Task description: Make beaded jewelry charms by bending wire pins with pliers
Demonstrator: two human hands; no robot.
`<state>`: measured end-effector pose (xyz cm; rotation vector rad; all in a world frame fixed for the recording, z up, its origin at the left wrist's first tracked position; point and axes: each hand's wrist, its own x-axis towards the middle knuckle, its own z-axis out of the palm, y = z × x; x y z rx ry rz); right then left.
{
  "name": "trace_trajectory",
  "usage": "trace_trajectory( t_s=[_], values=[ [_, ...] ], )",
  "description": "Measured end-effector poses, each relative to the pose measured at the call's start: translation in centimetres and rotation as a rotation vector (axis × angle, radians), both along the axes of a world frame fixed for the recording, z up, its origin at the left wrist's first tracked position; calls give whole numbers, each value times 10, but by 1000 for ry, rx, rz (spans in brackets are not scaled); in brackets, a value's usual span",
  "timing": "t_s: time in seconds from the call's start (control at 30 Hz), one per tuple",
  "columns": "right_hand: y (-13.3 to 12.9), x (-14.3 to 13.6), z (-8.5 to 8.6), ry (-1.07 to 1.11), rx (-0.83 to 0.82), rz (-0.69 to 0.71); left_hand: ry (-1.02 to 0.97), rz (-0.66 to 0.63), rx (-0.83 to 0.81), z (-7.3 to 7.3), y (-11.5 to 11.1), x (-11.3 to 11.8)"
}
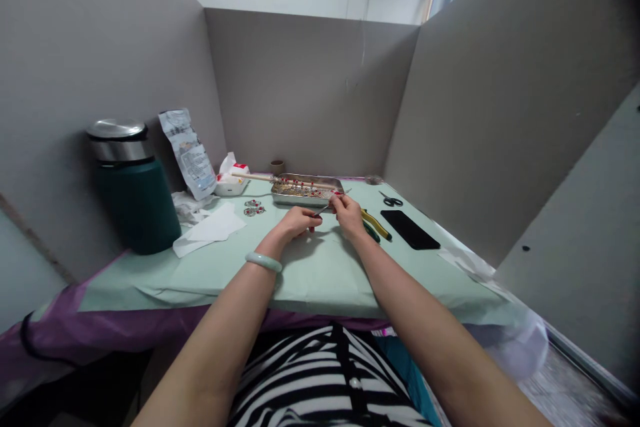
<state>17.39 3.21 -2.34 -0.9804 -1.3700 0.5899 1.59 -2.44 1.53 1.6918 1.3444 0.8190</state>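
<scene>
My left hand point(299, 220), with a pale green bangle point(263, 261) on its wrist, is closed in a pinch over the table. Between its fingers is a thin, shiny metal piece point(323, 209), too small to identify. The piece slants up toward my right hand point(347, 215), whose fingers are pinched at its far end. Small red bits show by the right fingertips; whether they are held or lie in the tray behind, I cannot tell. Just beyond both hands stands a metal tray point(295, 200) with many red and gold beaded bits. A wooden stick point(250, 177) lies across it.
Beaded ornaments point(254, 211) lie left of the tray. Yellow-and-green-handled pliers point(377, 225), scissors point(391, 200) and a black phone point(410, 229) are at the right. A green flask point(135, 193), a pouch point(189, 153) and white paper point(210, 232) stand or lie left. Grey partitions point(310, 93) surround the table.
</scene>
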Motion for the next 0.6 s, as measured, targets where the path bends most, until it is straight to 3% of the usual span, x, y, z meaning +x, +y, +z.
trace_trajectory(
  t_s=[0.37,0.6],
  values=[
    [-5,-4,6,224,-121,144,49,23,18,0,0,-1],
    [-7,-4,6,236,-133,145,33,24,44,0,1,-3]
  ],
)
